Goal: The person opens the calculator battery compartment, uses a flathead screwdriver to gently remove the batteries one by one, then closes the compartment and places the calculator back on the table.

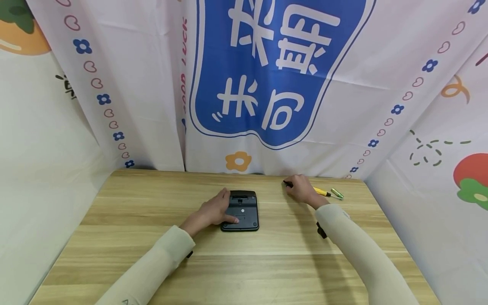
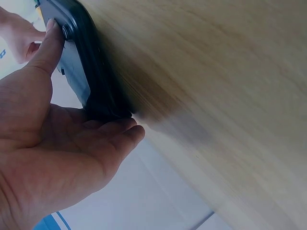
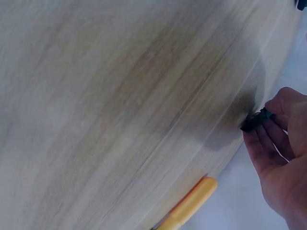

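Observation:
A black calculator (image 1: pixel 248 218) lies with its back up on the wooden table; a narrow slot shows near its far end. My left hand (image 1: pixel 213 210) holds it by the left side, thumb on the back and fingers along the edge; the left wrist view shows the same hold on the calculator (image 2: pixel 79 67). Farther right, near the table's back edge, my right hand (image 1: pixel 301 189) pinches a small black piece (image 3: pixel 256 120) between thumb and fingers, low over the wood. The piece's exact kind cannot be told.
Just right of my right hand lies a yellow-handled screwdriver (image 1: pixel 321 192), its shaft pointing right. A green battery (image 1: pixel 337 193) lies beside the shaft. The wooden table (image 1: pixel 171 271) ends at a printed cloth (image 1: pixel 152 127) behind, with white walls of cloth at both sides.

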Available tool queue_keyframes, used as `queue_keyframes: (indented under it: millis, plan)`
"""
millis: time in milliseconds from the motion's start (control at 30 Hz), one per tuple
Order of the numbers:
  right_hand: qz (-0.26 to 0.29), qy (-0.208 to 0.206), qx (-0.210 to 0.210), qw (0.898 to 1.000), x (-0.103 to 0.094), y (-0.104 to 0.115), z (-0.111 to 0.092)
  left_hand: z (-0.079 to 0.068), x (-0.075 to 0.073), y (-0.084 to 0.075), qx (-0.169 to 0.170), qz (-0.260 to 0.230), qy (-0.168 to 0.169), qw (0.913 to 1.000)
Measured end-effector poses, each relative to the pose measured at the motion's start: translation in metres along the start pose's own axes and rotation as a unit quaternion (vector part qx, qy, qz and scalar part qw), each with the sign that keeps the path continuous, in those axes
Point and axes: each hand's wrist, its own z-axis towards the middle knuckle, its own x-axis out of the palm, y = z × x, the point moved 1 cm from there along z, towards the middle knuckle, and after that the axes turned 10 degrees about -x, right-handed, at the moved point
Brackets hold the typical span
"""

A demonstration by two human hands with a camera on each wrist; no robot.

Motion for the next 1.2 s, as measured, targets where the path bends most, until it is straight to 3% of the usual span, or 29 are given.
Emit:
queue_keyframes:
  millis: [367,633,933,1200]
  plan:
    - [0.050,-0.025,0.055,0.997,-0.002,0.002,-0.002,-0.003,0.002,0.001,0.001,0.000,0.003,1.0000]
    - [0.138,-0.037,0.144,0.979,-0.006,0.003,0.002,-0.002,0.001,0.001,0.004,0.003,-0.001,1.0000]
    - [0.222,-0.060,0.235,0.944,-0.010,0.003,0.000,-0.002,0.001,0.001,0.003,-0.002,0.001,1.0000]
    - [0.319,-0.079,0.282,0.901,-0.011,0.002,0.001,-0.001,0.001,0.001,-0.001,-0.002,0.001,1.0000]
